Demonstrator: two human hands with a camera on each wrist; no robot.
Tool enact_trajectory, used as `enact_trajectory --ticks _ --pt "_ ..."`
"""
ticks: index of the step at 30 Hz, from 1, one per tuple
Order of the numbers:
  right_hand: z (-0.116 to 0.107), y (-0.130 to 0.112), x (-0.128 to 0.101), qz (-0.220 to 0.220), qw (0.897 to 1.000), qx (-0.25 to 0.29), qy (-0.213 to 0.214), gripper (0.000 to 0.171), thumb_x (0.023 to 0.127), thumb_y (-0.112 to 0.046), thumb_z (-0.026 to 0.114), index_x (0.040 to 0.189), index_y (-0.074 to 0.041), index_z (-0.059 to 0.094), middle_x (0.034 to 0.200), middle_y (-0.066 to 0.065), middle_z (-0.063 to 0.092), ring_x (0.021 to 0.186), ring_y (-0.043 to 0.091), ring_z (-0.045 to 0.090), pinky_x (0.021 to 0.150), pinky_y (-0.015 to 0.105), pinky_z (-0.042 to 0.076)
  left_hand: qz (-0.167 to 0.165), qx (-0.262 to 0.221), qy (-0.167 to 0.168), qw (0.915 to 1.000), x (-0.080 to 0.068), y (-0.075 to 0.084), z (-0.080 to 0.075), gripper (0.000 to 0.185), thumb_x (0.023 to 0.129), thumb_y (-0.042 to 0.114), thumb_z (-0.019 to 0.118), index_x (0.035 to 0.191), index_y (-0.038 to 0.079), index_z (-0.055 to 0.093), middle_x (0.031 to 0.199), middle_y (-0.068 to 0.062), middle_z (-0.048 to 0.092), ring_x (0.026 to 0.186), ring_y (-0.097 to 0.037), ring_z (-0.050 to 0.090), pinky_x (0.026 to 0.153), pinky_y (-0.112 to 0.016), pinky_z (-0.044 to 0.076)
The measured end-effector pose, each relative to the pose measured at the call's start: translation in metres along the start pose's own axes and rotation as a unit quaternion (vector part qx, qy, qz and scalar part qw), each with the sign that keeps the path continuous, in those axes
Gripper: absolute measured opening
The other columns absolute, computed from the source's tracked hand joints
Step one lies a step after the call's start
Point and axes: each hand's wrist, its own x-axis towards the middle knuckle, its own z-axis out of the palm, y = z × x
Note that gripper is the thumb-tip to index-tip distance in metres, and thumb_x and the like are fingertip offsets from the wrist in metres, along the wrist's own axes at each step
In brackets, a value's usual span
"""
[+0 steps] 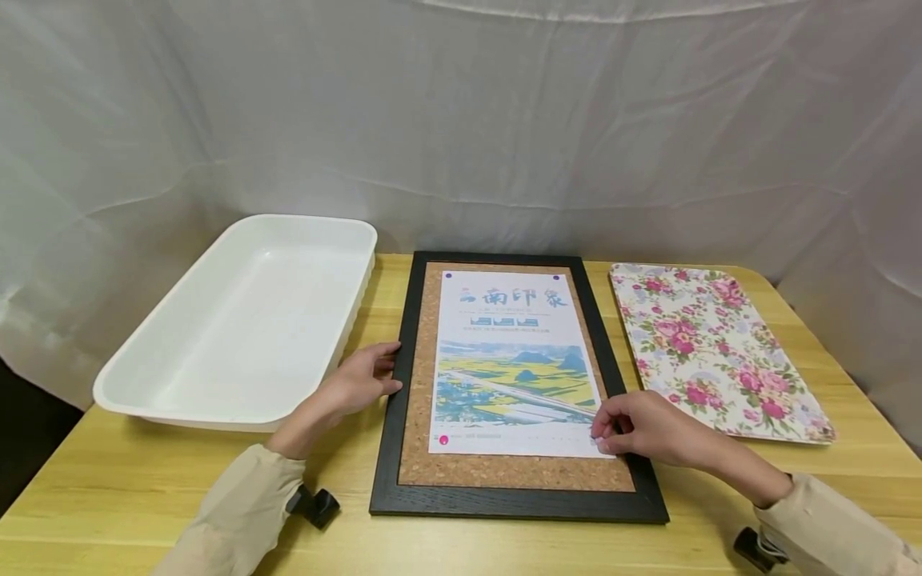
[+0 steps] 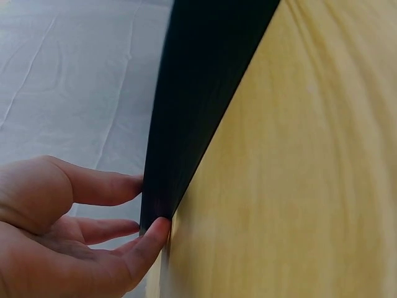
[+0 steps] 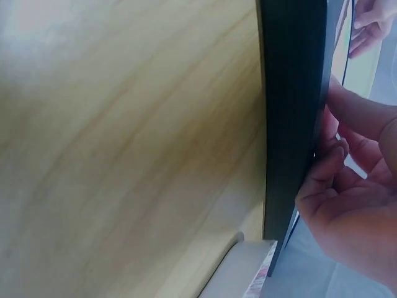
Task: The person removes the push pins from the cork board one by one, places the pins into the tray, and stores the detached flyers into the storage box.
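A black-framed cork board [image 1: 392,448] lies flat in the middle of the wooden table [image 1: 144,480]. On it is a poster [image 1: 513,364] with blue pins [image 1: 448,276] at its top corners and a pink pin [image 1: 443,439] at its lower left. My left hand [image 1: 392,368] rests with straight fingers against the frame's left edge, which shows again in the left wrist view [image 2: 198,93]. My right hand [image 1: 599,432] has curled fingers pinching something small at the poster's lower right corner. The fingertips hide it. In the right wrist view that hand [image 3: 347,198] lies against the frame [image 3: 291,124].
A deep white plastic tray [image 1: 180,384] stands left of the board, close to my left hand. A flat floral tray [image 1: 713,352] lies to the right. White cloth hangs behind the table. Bare wood shows in front of the board.
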Motion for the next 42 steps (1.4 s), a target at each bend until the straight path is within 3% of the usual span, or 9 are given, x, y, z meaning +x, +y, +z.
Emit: enact_trajectory --ticks 5,15,27,32,42 --pt "0.0 0.003 -0.001 -0.035 0.999 -0.003 0.005 0.008 0.088 -0.007 0.07 0.092 -0.013 0.07 0.077 -0.011 0.059 0.062 0.004 0.047 0.056 0.024 0.045 0.003 0.007 0.001 1.0 -0.001 -0.001 -0.002 0.06 0.093 -0.006 0.057 0.147 -0.009 0.03 0.139 -0.027 0.045 0.128 -0.039 0.043 0.095 -0.043 0.046" --pt "0.002 0.005 0.001 -0.052 0.998 -0.004 0.02 0.005 0.09 -0.01 0.069 0.093 -0.013 0.071 0.077 -0.012 0.06 0.06 0.003 0.048 0.054 0.024 0.045 0.009 0.009 0.004 0.9999 -0.003 -0.006 -0.003 0.06 0.093 -0.006 0.057 0.146 -0.01 0.029 0.138 -0.028 0.046 0.127 -0.041 0.044 0.094 -0.043 0.047" --pt "0.012 0.008 -0.004 -0.12 0.987 -0.059 0.088 0.009 0.087 -0.005 0.07 0.092 -0.012 0.071 0.077 -0.014 0.058 0.059 -0.001 0.043 0.049 0.022 0.041 0.008 0.015 0.004 0.9998 -0.002 -0.004 -0.003 0.06 0.093 -0.005 0.057 0.147 -0.009 0.03 0.139 -0.027 0.045 0.128 -0.04 0.044 0.096 -0.045 0.045" --pt "0.013 0.004 -0.007 -0.085 0.99 -0.071 0.089 0.01 0.087 -0.005 0.07 0.093 -0.014 0.071 0.077 -0.016 0.055 0.06 -0.001 0.043 0.05 0.022 0.041 0.014 0.016 0.003 0.9998 -0.002 -0.003 -0.003 0.06 0.093 -0.005 0.057 0.146 -0.01 0.03 0.138 -0.028 0.045 0.127 -0.04 0.044 0.096 -0.045 0.046" --pt "0.002 0.0 -0.007 -0.046 0.998 -0.032 0.027 0.009 0.088 -0.007 0.07 0.092 -0.014 0.073 0.083 -0.012 0.062 0.062 0.001 0.048 0.055 0.024 0.045 0.014 0.015 0.001 0.9998 0.0 -0.003 0.001 0.059 0.093 -0.005 0.057 0.147 -0.009 0.031 0.138 -0.028 0.046 0.127 -0.04 0.045 0.095 -0.044 0.046"
